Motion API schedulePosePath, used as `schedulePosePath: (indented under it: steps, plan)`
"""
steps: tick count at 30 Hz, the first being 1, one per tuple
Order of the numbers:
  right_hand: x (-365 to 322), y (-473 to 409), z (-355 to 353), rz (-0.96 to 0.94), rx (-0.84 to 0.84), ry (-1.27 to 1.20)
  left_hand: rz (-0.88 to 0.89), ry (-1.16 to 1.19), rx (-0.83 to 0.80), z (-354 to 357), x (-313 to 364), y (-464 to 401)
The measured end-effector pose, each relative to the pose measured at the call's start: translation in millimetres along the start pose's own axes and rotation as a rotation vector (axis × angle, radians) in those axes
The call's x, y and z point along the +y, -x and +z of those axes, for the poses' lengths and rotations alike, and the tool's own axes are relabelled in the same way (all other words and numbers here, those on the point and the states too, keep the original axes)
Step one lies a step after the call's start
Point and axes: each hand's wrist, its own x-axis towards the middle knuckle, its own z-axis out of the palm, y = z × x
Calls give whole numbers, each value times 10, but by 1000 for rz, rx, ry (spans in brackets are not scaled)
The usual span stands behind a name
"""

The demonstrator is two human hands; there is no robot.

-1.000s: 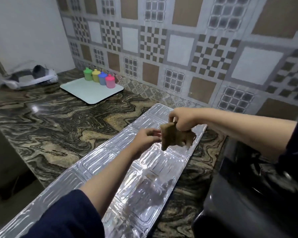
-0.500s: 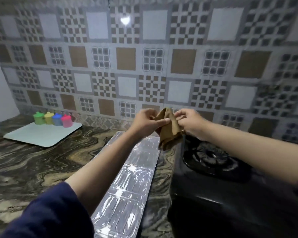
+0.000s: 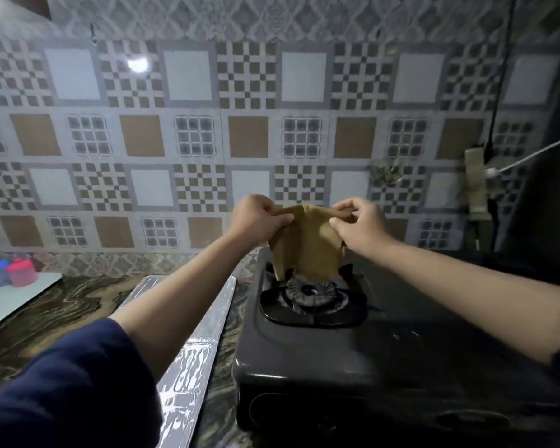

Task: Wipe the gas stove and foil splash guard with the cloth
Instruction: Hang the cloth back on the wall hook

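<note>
A tan cloth [image 3: 307,245] hangs spread in the air above the black gas stove [image 3: 353,344]. My left hand [image 3: 259,219] pinches its upper left corner and my right hand [image 3: 361,226] pinches its upper right corner. The cloth's lower edge dangles just over the round burner [image 3: 311,294] at the stove's back left. The silver foil splash guard [image 3: 191,360] lies flat on the marbled counter to the left of the stove, partly hidden under my left forearm.
A patterned tile wall [image 3: 207,140] runs behind the stove. Small coloured lidded cups [image 3: 10,271] stand on a pale board [image 3: 10,300] at far left. A wall socket with cables [image 3: 477,176] is at the right, beside a dark object [image 3: 550,189].
My view has swung right from the foil to the stove. Both hands rose with the cloth and pulled it apart, so it now hangs spread over the burner.
</note>
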Motion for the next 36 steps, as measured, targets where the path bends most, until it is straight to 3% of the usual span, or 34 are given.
schedulePosePath:
  steps: [6,10,13,16,25,32,36]
  plan:
    - [507,-276,-575,-332,-41,174,330,-272,-16,545,345,-183]
    - [1085,-688,-949,-408,-35,304,653,-549,-46,1150,614,-523]
    - [1450,-974,-1175,-349,-154,368,768,-788,-126,1570,720,-830]
    - [1781,-1357,-1358,-252,-230,371,764,-899,-154,2031,860,-1145]
    - [2353,-2465,-1374,-395,-169,574,596,-921,-121,2934,1082,-2074]
    - [2508,-3011,-1154,-247,-102,559,510,-908,-120,3242,1146,-2596]
    - [2656,-3024,-1064,-338,-114,577,491,-852,-120,3294,1056,-2635]
